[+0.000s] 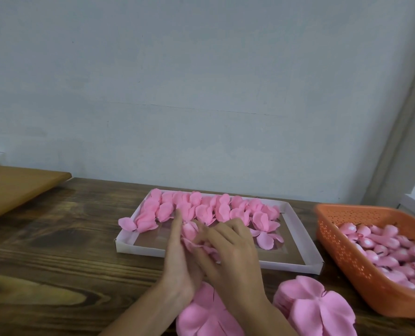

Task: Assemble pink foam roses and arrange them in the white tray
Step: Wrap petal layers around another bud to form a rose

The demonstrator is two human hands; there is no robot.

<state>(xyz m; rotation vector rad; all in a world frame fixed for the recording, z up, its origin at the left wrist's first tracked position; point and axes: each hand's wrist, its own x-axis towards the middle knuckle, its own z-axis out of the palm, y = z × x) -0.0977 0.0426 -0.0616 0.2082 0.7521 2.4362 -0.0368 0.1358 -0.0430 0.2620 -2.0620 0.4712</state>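
A white tray (301, 235) lies on the wooden table, its far half filled with several pink foam roses (203, 208). Over the tray's near edge both hands work on one pink foam rose (190, 232). My left hand (180, 258) holds it from the left, with the index finger stretched forward. My right hand (233, 253) has its fingers curled round the rose's petals from the right. Two stacks of pink foam petal sheets lie near me: one (201, 314) under my wrists, the other (315, 309) to the right.
An orange perforated basket (342, 241) at the right holds several pink rose buds (393, 248). A light wooden board (15, 187) lies at the far left. The dark wooden table (56, 251) meets a pale wall behind the tray.
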